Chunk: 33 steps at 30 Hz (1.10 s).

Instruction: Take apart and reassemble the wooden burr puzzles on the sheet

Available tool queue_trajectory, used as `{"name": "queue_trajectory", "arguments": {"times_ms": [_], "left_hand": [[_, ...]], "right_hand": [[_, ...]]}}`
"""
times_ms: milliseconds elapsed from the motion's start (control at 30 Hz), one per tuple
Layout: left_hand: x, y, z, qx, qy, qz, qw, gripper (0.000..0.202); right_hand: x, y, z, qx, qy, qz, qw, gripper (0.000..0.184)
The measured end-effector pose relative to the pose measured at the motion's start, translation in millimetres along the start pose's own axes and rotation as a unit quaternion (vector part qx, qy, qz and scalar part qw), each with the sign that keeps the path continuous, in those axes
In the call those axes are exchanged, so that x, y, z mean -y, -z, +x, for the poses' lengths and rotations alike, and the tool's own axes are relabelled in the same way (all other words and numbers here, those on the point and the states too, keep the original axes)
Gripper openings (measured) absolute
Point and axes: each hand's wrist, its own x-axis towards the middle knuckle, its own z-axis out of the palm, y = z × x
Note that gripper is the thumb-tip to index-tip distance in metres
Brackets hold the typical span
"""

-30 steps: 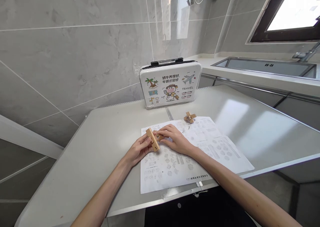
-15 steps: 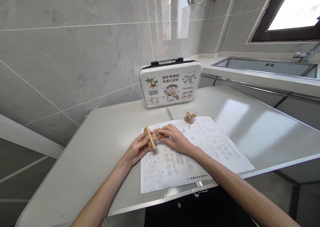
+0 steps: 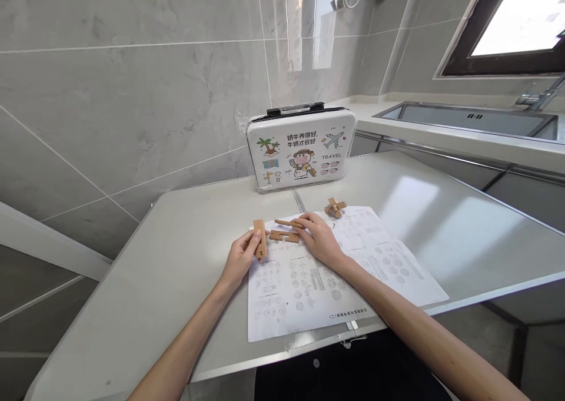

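Observation:
My left hand (image 3: 242,258) is closed on a wooden puzzle piece (image 3: 260,245), a light block marked "2", held near upright at the left edge of the paper. In my right hand (image 3: 321,241), the fingertips pinch a thin wooden puzzle stick (image 3: 286,223) that points left. Just below that stick, a notched wooden puzzle piece (image 3: 278,235) appears to lie on the paper sheet (image 3: 353,283); its right end comes close to my right fingers. Beyond my right hand, an assembled wooden puzzle (image 3: 335,207) of crossed pieces rests at the sheet's far edge.
A white carry case (image 3: 304,148) with cartoon prints stands upright against the tiled wall at the back of the folding table (image 3: 189,230). To the right are a counter with a sink (image 3: 472,118), a faucet (image 3: 538,99) and a window (image 3: 521,21).
The wooden pieces between my hands have come apart. My left hand has shifted slightly left and turned its block more upright. The stick and the notched piece now show separately by my right hand.

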Motion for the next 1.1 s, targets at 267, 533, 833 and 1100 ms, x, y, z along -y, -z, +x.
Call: {"name": "queue_trajectory", "arguments": {"times_ms": [267, 533, 833, 1100], "left_hand": [[3.4, -9.4, -5.6, -0.006, -0.079, 0.183, 0.98, 0.037], [8.5, -9.2, -5.2, 0.04, -0.133, 0.257, 0.956, 0.025], [11.9, -6.9, -4.3, 0.102, -0.171, 0.27, 0.942, 0.021], [14.0, -8.0, -4.1, 0.062, -0.184, 0.337, 0.921, 0.022]], "right_hand": [[-6.3, -5.9, 0.3, 0.014, -0.021, -0.033, 0.999, 0.027], [-9.1, -8.9, -0.4, 0.015, -0.041, -0.02, 0.999, 0.023], [-7.2, -8.0, -0.6, 0.058, -0.035, -0.01, 0.998, 0.023], [-5.3, -10.9, -2.5, 0.098, -0.02, 0.001, 0.995, 0.025]]}}
